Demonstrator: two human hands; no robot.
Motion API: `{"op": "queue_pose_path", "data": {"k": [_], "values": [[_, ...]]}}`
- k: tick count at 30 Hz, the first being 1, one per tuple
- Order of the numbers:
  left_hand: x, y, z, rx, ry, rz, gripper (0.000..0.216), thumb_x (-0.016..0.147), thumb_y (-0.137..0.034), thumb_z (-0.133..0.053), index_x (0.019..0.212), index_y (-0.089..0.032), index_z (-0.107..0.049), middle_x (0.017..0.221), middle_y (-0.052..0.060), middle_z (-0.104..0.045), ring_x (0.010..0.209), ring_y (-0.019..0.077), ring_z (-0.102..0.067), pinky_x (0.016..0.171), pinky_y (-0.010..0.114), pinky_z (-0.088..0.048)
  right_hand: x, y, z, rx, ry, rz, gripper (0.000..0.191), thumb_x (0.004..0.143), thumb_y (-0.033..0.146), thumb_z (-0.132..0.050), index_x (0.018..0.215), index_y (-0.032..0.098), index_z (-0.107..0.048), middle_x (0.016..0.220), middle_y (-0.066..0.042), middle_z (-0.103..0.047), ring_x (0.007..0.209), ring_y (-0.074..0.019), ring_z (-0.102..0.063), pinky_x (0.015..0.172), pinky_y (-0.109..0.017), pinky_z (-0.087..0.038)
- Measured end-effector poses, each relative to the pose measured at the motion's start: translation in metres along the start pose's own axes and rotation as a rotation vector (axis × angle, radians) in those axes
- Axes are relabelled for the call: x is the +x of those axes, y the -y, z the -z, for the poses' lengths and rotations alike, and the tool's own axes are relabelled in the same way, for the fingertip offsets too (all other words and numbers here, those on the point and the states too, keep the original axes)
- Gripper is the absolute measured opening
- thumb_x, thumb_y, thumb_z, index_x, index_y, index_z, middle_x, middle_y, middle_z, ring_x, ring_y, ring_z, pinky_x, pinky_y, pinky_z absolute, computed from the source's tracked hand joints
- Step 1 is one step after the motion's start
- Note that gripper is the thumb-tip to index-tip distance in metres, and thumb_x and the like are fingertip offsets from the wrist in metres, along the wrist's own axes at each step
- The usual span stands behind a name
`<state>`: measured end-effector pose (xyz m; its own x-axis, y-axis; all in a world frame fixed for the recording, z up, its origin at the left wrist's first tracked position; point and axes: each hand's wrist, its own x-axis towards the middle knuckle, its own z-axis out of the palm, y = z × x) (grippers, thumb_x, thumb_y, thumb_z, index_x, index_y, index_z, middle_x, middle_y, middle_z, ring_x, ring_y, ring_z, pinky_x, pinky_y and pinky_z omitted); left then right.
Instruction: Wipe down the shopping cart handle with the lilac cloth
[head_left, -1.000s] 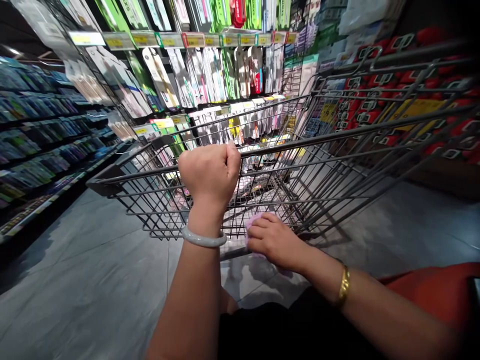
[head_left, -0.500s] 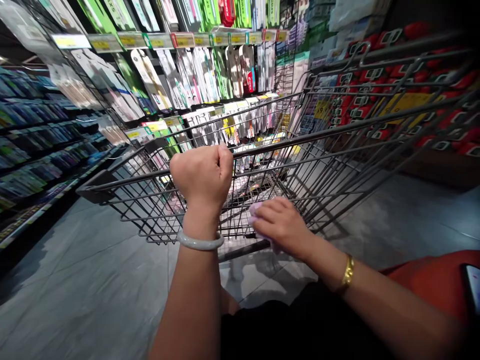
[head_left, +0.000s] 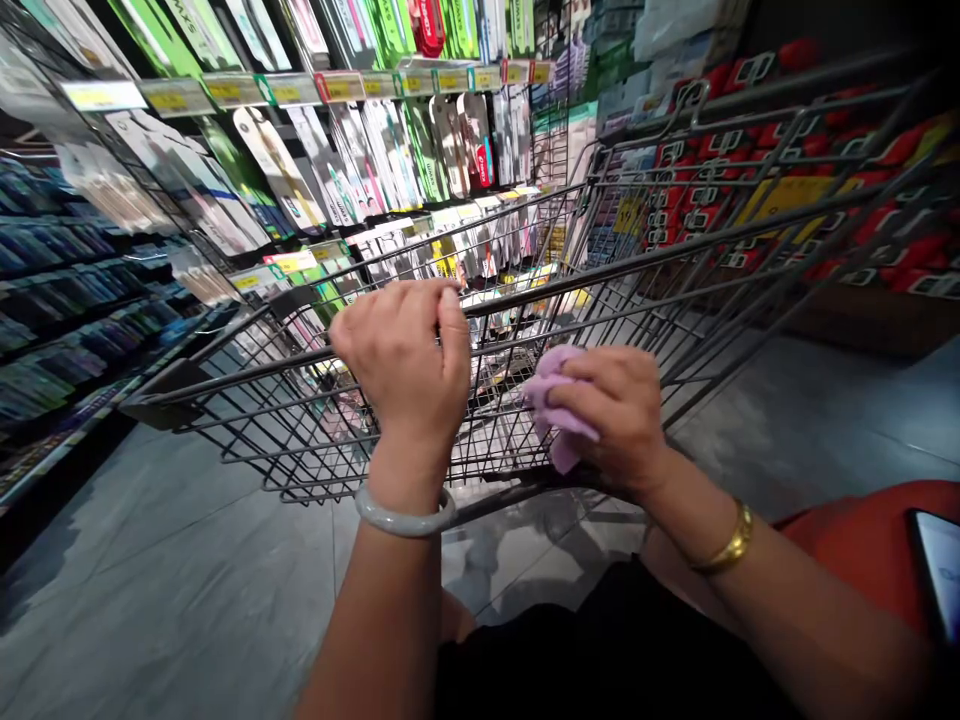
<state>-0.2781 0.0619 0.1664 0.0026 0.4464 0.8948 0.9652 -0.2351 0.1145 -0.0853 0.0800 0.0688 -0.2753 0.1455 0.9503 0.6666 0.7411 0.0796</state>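
Observation:
A grey wire shopping cart (head_left: 675, 290) stands in front of me in a shop aisle. My left hand (head_left: 405, 355) is closed in a fist round the cart's top rail, a pale bangle on its wrist. My right hand (head_left: 619, 415), with a gold bangle on the wrist, grips a crumpled purple cloth (head_left: 553, 405) and holds it against the cart's near wire wall, below the rail. Some packaged goods lie low inside the cart, blurred behind the wires.
Racks of hanging packaged goods with yellow price tags (head_left: 360, 150) fill the wall ahead. Dark shelves (head_left: 67, 310) run along the left. Red items (head_left: 862, 170) are stacked at the right. The floor is grey tile (head_left: 172, 600). A phone screen (head_left: 937, 570) shows at the lower right edge.
My right hand has risen with the purple cloth from the cart's lower frame up to the wire wall below the rail. My left hand stays on the rail.

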Motion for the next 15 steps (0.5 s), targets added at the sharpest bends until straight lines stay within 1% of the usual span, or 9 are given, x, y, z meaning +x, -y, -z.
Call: {"op": "queue_pose_path", "data": {"k": [2,3,4,7,8,9,13,14,15], "values": [[-0.002,-0.009,-0.004,-0.062,0.035,-0.085,0.028,0.101,-0.037,-0.04,0.11,-0.032,-0.067,0.11,0.003,-0.071,0.107,0.0259,-0.057,0.095,0.046,-0.029,0.001,-0.008,0.005,-0.006,-0.068,-0.061,0.017,0.08,0.037,-0.074,0.095,0.03,-0.069,0.096,0.0,-0.068,0.1,-0.0199,-0.058,0.091,-0.039,-0.041],[-0.003,-0.011,-0.007,-0.066,0.048,-0.114,0.027,0.101,-0.039,-0.042,0.112,-0.032,-0.066,0.111,0.003,-0.071,0.107,0.0259,-0.057,0.095,0.046,-0.029,0.0,-0.009,0.005,-0.009,-0.052,-0.061,0.017,0.08,0.037,-0.075,0.094,0.03,-0.069,0.096,0.0,-0.068,0.1,-0.0197,-0.058,0.09,-0.039,-0.04],[-0.004,-0.013,-0.009,-0.054,0.059,-0.13,0.026,0.1,-0.042,-0.043,0.112,-0.032,-0.065,0.109,0.003,-0.071,0.105,0.0262,-0.057,0.094,0.046,-0.029,-0.001,-0.008,0.005,-0.012,-0.003,-0.041,0.016,0.081,0.037,-0.073,0.094,0.029,-0.069,0.096,0.001,-0.069,0.1,-0.0191,-0.058,0.09,-0.039,-0.04],[-0.004,-0.012,-0.012,-0.001,0.081,-0.137,0.028,0.098,-0.048,-0.046,0.107,-0.029,-0.065,0.101,0.006,-0.071,0.095,0.0272,-0.055,0.087,0.045,-0.029,-0.002,-0.005,0.003,-0.022,0.221,0.088,0.011,0.089,0.037,-0.065,0.097,0.029,-0.067,0.101,0.003,-0.071,0.102,-0.0165,-0.058,0.092,-0.038,-0.037],[-0.004,-0.011,-0.013,0.007,0.087,-0.138,0.028,0.098,-0.049,-0.046,0.105,-0.029,-0.065,0.098,0.006,-0.07,0.093,0.0271,-0.055,0.085,0.044,-0.028,-0.001,-0.006,0.004,-0.023,0.24,0.107,0.011,0.09,0.037,-0.064,0.097,0.029,-0.067,0.103,0.003,-0.071,0.103,-0.0162,-0.058,0.093,-0.038,-0.038],[-0.003,-0.01,-0.013,0.015,0.092,-0.139,0.029,0.098,-0.049,-0.045,0.104,-0.028,-0.065,0.097,0.006,-0.07,0.091,0.0269,-0.054,0.083,0.044,-0.028,0.001,-0.009,0.006,-0.019,0.212,0.099,0.012,0.089,0.037,-0.064,0.097,0.029,-0.067,0.103,0.003,-0.07,0.103,-0.0162,-0.058,0.093,-0.037,-0.039],[-0.002,-0.008,-0.013,0.045,0.084,-0.141,0.033,0.099,-0.051,-0.042,0.103,-0.028,-0.065,0.094,0.006,-0.069,0.09,0.0269,-0.053,0.081,0.043,-0.027,0.008,-0.029,0.023,-0.042,-0.129,-0.1,0.012,0.081,0.035,-0.074,0.091,0.03,-0.07,0.094,0.0,-0.067,0.099,-0.0186,-0.058,0.092,-0.039,-0.043],[-0.002,-0.008,-0.013,0.052,0.084,-0.142,0.033,0.099,-0.052,-0.042,0.103,-0.028,-0.065,0.094,0.006,-0.069,0.09,0.027,-0.053,0.081,0.043,-0.027,0.007,-0.032,0.026,-0.058,-0.159,-0.144,0.011,0.08,0.033,-0.074,0.089,0.029,-0.07,0.093,-0.001,-0.066,0.098,-0.0194,-0.058,0.092,-0.039,-0.043],[-0.002,-0.008,-0.013,0.059,0.086,-0.143,0.034,0.099,-0.052,-0.041,0.104,-0.028,-0.065,0.094,0.007,-0.068,0.089,0.0272,-0.053,0.081,0.044,-0.027,0.005,-0.033,0.027,-0.07,-0.147,-0.169,0.01,0.081,0.033,-0.073,0.089,0.028,-0.07,0.093,-0.001,-0.065,0.098,-0.02,-0.057,0.091,-0.04,-0.043]]}}
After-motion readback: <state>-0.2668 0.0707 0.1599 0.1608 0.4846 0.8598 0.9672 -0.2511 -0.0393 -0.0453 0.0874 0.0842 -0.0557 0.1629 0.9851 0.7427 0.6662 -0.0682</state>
